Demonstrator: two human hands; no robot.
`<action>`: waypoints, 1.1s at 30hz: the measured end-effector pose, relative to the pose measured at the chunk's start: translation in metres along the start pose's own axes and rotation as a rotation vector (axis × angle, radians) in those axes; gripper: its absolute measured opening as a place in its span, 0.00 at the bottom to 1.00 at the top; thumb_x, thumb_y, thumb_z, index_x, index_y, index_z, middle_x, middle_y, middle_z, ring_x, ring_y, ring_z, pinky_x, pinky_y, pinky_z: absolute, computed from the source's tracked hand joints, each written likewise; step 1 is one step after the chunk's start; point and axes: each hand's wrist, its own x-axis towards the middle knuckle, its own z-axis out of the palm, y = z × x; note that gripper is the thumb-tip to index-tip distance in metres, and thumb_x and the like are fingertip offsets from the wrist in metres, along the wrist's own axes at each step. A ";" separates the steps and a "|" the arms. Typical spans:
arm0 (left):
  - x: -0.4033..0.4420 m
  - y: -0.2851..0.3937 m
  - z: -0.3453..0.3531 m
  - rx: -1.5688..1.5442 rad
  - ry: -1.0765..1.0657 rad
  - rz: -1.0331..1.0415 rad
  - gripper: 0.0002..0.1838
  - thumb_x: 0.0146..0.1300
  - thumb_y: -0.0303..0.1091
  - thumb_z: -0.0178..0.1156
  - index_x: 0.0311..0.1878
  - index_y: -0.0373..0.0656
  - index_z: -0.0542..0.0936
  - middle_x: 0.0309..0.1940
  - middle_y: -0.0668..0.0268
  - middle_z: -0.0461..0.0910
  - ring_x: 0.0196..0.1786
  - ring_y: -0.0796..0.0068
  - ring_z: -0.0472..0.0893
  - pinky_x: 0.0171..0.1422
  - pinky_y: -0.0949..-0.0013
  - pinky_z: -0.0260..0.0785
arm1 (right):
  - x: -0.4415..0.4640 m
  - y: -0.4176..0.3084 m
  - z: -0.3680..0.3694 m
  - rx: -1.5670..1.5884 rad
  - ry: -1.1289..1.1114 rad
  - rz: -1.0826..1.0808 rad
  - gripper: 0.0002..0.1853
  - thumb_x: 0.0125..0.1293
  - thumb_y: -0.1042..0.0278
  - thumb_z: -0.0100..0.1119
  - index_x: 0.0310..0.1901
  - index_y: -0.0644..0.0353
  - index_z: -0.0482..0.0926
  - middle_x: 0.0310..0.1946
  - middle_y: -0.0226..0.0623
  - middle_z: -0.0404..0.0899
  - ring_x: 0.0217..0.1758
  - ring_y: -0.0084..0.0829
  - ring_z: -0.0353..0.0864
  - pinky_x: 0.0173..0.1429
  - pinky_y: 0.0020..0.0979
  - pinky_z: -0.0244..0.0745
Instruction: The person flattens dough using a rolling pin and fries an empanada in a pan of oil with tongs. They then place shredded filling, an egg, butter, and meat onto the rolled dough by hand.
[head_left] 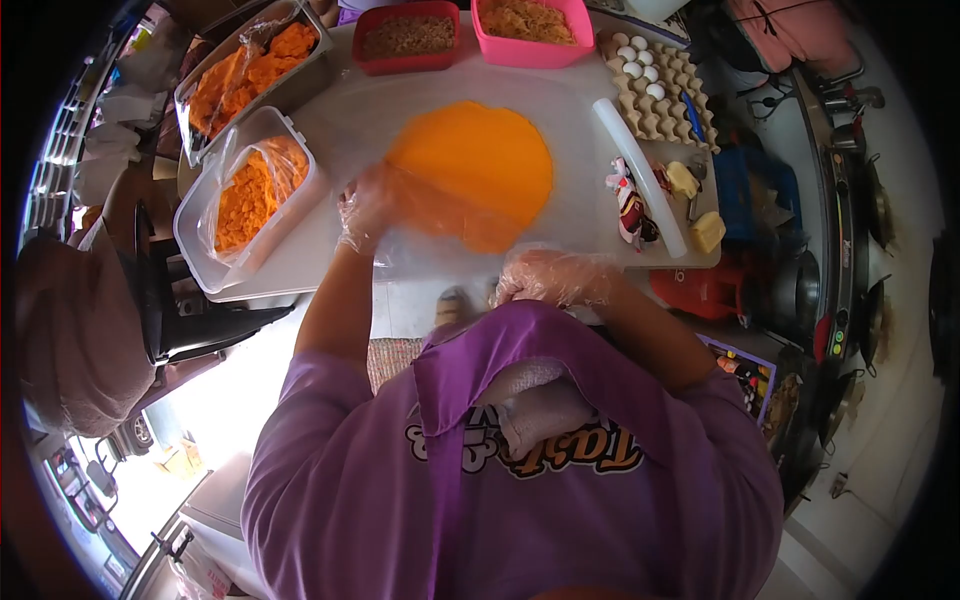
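Observation:
A flat orange round of dough (490, 165) lies on the table under or beside clear plastic. My left hand (366, 208), in a clear plastic glove, is at the dough's lower left edge. Its fingers are closed on a clear plastic sheet (440, 205), which stretches hazily over the lower part of the round. My right hand (545, 278), also gloved, is at the table's front edge, close to my body and below the dough. Its fingers are curled in, and what they hold, if anything, is hidden.
A plastic tub (300, 150) and a metal tray (318, 58) hold orange dough at left. A red tub (408, 68) and a pink tub (535, 52) stand at the back. An egg carton (650, 110) and a white tube (640, 178) lie at right.

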 end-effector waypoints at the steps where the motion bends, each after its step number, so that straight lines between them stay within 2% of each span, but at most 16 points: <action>1: -0.002 0.004 -0.007 -0.068 -0.001 -0.050 0.27 0.64 0.50 0.45 0.67 0.57 0.65 0.66 0.60 0.62 0.68 0.53 0.60 0.69 0.46 0.50 | 0.000 -0.012 -0.003 0.007 0.011 0.005 0.17 0.50 0.57 0.62 0.34 0.64 0.83 0.23 0.48 0.78 0.26 0.38 0.77 0.35 0.38 0.67; 3: -0.005 0.005 -0.010 -0.132 -0.002 -0.100 0.28 0.65 0.51 0.44 0.67 0.56 0.63 0.67 0.58 0.61 0.69 0.52 0.59 0.70 0.44 0.47 | -0.001 -0.044 -0.016 0.028 -0.141 0.163 0.15 0.52 0.62 0.62 0.38 0.63 0.83 0.36 0.47 0.81 0.40 0.40 0.80 0.47 0.34 0.70; 7: -0.008 -0.003 -0.007 -0.127 0.090 -0.018 0.27 0.63 0.50 0.48 0.66 0.56 0.66 0.67 0.61 0.62 0.68 0.54 0.60 0.69 0.46 0.51 | 0.003 0.001 0.006 -0.009 -0.058 0.027 0.13 0.55 0.67 0.58 0.39 0.64 0.82 0.37 0.47 0.81 0.41 0.40 0.80 0.48 0.34 0.70; 9: -0.010 -0.004 -0.009 -0.163 0.095 -0.017 0.27 0.63 0.49 0.49 0.66 0.56 0.66 0.67 0.61 0.62 0.68 0.54 0.60 0.69 0.46 0.52 | -0.005 -0.003 -0.002 0.279 0.215 -0.187 0.10 0.58 0.69 0.54 0.35 0.65 0.82 0.33 0.44 0.81 0.38 0.33 0.79 0.42 0.31 0.70; 10: -0.009 -0.006 -0.009 -0.155 0.112 -0.006 0.26 0.62 0.49 0.50 0.64 0.55 0.68 0.65 0.61 0.65 0.67 0.54 0.62 0.69 0.49 0.53 | -0.013 -0.012 -0.006 0.279 0.210 -0.191 0.10 0.58 0.69 0.54 0.35 0.65 0.82 0.33 0.44 0.81 0.38 0.33 0.79 0.42 0.31 0.70; 12: -0.003 -0.015 -0.002 -0.145 0.129 -0.005 0.25 0.62 0.48 0.51 0.62 0.54 0.71 0.63 0.61 0.67 0.66 0.55 0.63 0.69 0.51 0.54 | -0.029 -0.029 -0.015 0.667 0.678 -0.137 0.11 0.59 0.77 0.49 0.39 0.66 0.82 0.37 0.38 0.81 0.40 0.28 0.78 0.44 0.27 0.70; 15: 0.004 -0.038 0.024 -0.296 0.257 0.089 0.19 0.61 0.42 0.55 0.55 0.51 0.77 0.57 0.60 0.74 0.59 0.57 0.72 0.64 0.58 0.63 | -0.040 -0.017 -0.031 0.798 0.905 -0.128 0.13 0.59 0.78 0.46 0.40 0.69 0.81 0.34 0.37 0.80 0.37 0.25 0.76 0.42 0.25 0.69; 17: 0.000 -0.037 0.016 -0.728 0.404 0.087 0.14 0.61 0.36 0.57 0.49 0.43 0.80 0.51 0.55 0.77 0.50 0.58 0.78 0.57 0.62 0.70 | -0.045 -0.027 -0.036 0.800 0.943 -0.144 0.13 0.59 0.78 0.47 0.40 0.69 0.81 0.33 0.37 0.80 0.36 0.24 0.75 0.41 0.24 0.69; 18: 0.001 -0.039 0.010 -0.806 0.260 -0.055 0.14 0.61 0.32 0.57 0.48 0.35 0.78 0.48 0.51 0.78 0.42 0.58 0.80 0.49 0.64 0.72 | -0.048 -0.031 -0.038 0.804 0.990 -0.155 0.13 0.58 0.77 0.47 0.39 0.69 0.81 0.32 0.37 0.79 0.35 0.24 0.74 0.40 0.24 0.68; 21: -0.016 -0.042 0.002 -0.949 0.406 -0.090 0.16 0.64 0.34 0.55 0.51 0.34 0.76 0.42 0.53 0.81 0.43 0.65 0.81 0.50 0.65 0.71 | -0.059 -0.029 -0.044 0.903 0.996 -0.275 0.13 0.56 0.76 0.47 0.37 0.70 0.81 0.30 0.37 0.78 0.33 0.25 0.73 0.38 0.23 0.67; 25: -0.015 -0.048 -0.007 -0.475 0.727 -0.049 0.17 0.65 0.35 0.54 0.52 0.33 0.74 0.38 0.57 0.81 0.39 0.71 0.80 0.44 0.66 0.72 | -0.084 0.000 -0.058 1.005 1.182 -0.401 0.15 0.54 0.76 0.48 0.41 0.69 0.78 0.29 0.36 0.76 0.32 0.25 0.72 0.38 0.24 0.67; 27: -0.012 -0.056 -0.002 -1.226 0.339 -0.253 0.15 0.63 0.35 0.58 0.47 0.33 0.78 0.28 0.54 0.80 0.33 0.71 0.78 0.43 0.67 0.70 | -0.102 0.025 -0.076 1.007 1.158 -0.384 0.15 0.55 0.75 0.49 0.43 0.69 0.78 0.30 0.35 0.75 0.32 0.25 0.71 0.40 0.25 0.68; 28: -0.012 -0.051 -0.011 -1.227 0.342 -0.250 0.15 0.63 0.35 0.58 0.47 0.33 0.78 0.28 0.54 0.80 0.33 0.71 0.78 0.43 0.67 0.70 | -0.108 0.038 -0.083 1.011 1.137 -0.365 0.15 0.57 0.74 0.49 0.45 0.68 0.77 0.30 0.35 0.75 0.32 0.24 0.71 0.41 0.26 0.69; 30: -0.015 -0.033 -0.037 -0.772 0.070 -0.249 0.17 0.65 0.40 0.57 0.47 0.34 0.78 0.27 0.59 0.80 0.31 0.78 0.76 0.41 0.70 0.69 | -0.112 0.056 -0.089 0.982 1.128 -0.258 0.15 0.59 0.70 0.50 0.47 0.66 0.77 0.33 0.35 0.76 0.35 0.25 0.73 0.43 0.26 0.71; 31: -0.017 -0.033 -0.036 -0.773 0.074 -0.247 0.17 0.65 0.40 0.57 0.47 0.34 0.78 0.27 0.59 0.80 0.31 0.78 0.76 0.41 0.70 0.69 | -0.114 0.065 -0.089 0.957 1.117 -0.148 0.16 0.62 0.66 0.52 0.48 0.64 0.77 0.37 0.35 0.76 0.38 0.25 0.75 0.45 0.27 0.73; 33: -0.021 -0.038 -0.028 -1.162 -0.081 -0.209 0.19 0.65 0.46 0.56 0.45 0.37 0.80 0.27 0.64 0.81 0.31 0.76 0.77 0.38 0.69 0.68 | -0.122 0.079 -0.085 1.047 0.993 -0.124 0.16 0.62 0.65 0.55 0.49 0.65 0.77 0.37 0.36 0.77 0.41 0.26 0.76 0.48 0.27 0.73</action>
